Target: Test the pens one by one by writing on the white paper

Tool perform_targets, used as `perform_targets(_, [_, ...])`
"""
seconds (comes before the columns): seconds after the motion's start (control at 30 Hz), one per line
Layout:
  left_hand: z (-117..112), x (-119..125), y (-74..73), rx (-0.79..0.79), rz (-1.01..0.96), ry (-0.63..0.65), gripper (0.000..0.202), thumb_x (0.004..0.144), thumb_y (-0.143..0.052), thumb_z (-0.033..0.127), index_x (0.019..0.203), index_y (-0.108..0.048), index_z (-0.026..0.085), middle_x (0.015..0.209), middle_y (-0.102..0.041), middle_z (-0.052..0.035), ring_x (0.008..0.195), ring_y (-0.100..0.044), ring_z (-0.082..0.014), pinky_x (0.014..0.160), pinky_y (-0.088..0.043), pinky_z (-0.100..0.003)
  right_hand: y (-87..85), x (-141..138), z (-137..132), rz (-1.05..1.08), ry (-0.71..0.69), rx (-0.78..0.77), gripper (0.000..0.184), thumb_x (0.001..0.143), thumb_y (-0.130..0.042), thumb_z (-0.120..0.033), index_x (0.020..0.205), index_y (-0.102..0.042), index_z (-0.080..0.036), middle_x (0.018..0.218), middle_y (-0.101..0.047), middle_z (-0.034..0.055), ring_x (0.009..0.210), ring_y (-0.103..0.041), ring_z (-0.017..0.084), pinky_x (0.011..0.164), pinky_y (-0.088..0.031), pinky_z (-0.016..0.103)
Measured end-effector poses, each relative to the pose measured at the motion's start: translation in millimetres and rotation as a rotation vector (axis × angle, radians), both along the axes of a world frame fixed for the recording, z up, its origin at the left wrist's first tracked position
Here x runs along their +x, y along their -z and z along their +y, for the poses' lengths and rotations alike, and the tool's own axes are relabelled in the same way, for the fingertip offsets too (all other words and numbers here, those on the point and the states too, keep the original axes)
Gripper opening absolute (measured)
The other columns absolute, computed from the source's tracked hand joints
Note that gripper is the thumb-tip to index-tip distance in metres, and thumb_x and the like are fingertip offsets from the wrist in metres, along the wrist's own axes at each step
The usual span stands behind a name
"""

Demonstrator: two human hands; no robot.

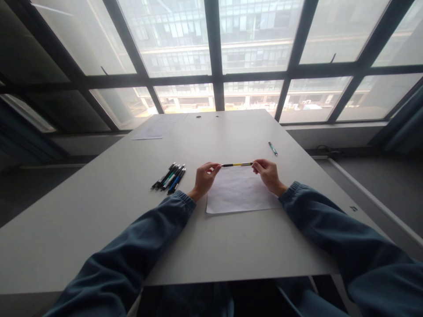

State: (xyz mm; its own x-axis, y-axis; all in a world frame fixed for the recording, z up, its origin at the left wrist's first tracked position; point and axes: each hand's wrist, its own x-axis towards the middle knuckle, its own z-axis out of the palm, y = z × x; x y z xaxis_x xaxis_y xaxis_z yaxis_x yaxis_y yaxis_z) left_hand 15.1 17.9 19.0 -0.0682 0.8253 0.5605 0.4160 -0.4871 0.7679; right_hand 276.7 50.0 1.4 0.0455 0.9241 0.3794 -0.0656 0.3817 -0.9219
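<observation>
A yellow and black pen [237, 165] is stretched level between my two hands, above the far edge of a white sheet of paper [241, 193]. My left hand [205, 177] pinches its black end between thumb and fingertips. The other end is pinched by my right hand [267, 175]. To the left of my left hand lies a pile of several pens [169, 178], mostly black with green, white and blue parts. A single green pen [272, 148] lies apart, beyond my right hand.
Everything rests on a long white table [99, 220]. More sheets of paper [152, 128] lie at its far left. Two small dark spots show near the far edge. Large windows [251, 35] stand behind the table, with a dark curtain at each side.
</observation>
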Motion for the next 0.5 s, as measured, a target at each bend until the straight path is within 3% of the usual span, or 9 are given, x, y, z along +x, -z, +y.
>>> perform_targets(0.5, [-1.8, 0.9, -2.2, -0.001, 0.016, 0.002, 0.029, 0.088, -0.068, 0.047, 0.087, -0.077, 0.019, 0.089, -0.076, -0.0071, 0.082, -0.069, -0.0191, 0.067, -0.052, -0.027, -4.1, -0.3, -3.3, -0.025, 0.002, 0.002, 0.032, 0.078, -0.075, -0.049, 0.077, -0.071, -0.017, 0.064, -0.066, 0.0025, 0.054, -0.055, 0.013, 0.051, -0.046, 0.026])
